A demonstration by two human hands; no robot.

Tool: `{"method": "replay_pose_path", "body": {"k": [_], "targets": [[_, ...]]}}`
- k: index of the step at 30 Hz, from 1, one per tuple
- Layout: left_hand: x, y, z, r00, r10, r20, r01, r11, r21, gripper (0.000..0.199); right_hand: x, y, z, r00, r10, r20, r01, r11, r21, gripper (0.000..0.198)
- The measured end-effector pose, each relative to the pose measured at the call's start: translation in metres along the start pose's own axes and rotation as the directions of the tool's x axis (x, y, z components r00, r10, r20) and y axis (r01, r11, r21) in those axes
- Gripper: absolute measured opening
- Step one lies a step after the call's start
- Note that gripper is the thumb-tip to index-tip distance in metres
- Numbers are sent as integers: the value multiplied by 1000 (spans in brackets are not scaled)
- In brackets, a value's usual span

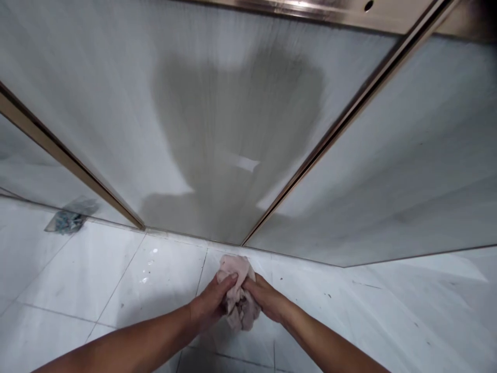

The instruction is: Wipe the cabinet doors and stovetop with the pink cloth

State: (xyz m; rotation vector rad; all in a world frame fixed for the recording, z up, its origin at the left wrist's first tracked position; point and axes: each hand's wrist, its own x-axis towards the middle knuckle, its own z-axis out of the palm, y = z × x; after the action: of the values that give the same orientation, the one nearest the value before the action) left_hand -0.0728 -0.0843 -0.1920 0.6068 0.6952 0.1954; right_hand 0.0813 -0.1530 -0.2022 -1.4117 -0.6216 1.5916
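A crumpled pale pink cloth (237,267) is bunched between my two hands, low in the middle of the view, above the white tiles. My left hand (213,298) grips its left side, thumb lying across the top. On the other side my right hand (267,298) is closed on the same cloth, its thumb pressing into the folds. Grey-brown smudges mark the cloth's lower folds. Most of the fingertips are hidden in or behind the fabric.
Ahead stands a glossy grey-white panelled wall (116,103) with metallic trim strips (310,150) and my shadow on it. A clear plastic bag (68,220) with bluish bits lies at its foot on the left. Water drops (149,264) and dark specks dot the tiled floor (73,280).
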Motion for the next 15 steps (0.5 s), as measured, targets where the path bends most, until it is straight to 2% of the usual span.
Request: {"method": "replay_pose_path", "body": {"k": [2,5,7,9,10,12,15], "targets": [[5,-1,-2,996,32,-79,-39,996,-80,70,0,3,0,999,-32,-6,32,998,47,77],[8,0,-2,989,-17,-148,-5,989,-148,58,6,7,6,997,-68,32,60,980,189,98],[9,1,0,989,-81,-120,63,987,-145,53,11,12,14,998,-67,-3,65,964,258,94],[6,5,1,984,-152,-90,146,987,-68,59,15,21,14,992,-26,-125,60,961,271,82],[5,7,0,980,-176,-97,177,984,11,64,15,26,8,978,10,-208,48,962,268,75],[0,12,-6,973,-176,-152,206,956,209,71,11,33,-17,922,48,-385,50,969,242,62],[-9,17,-22,965,-156,-210,233,879,415,73,-8,30,-84,787,16,-617,97,984,148,43]]}}
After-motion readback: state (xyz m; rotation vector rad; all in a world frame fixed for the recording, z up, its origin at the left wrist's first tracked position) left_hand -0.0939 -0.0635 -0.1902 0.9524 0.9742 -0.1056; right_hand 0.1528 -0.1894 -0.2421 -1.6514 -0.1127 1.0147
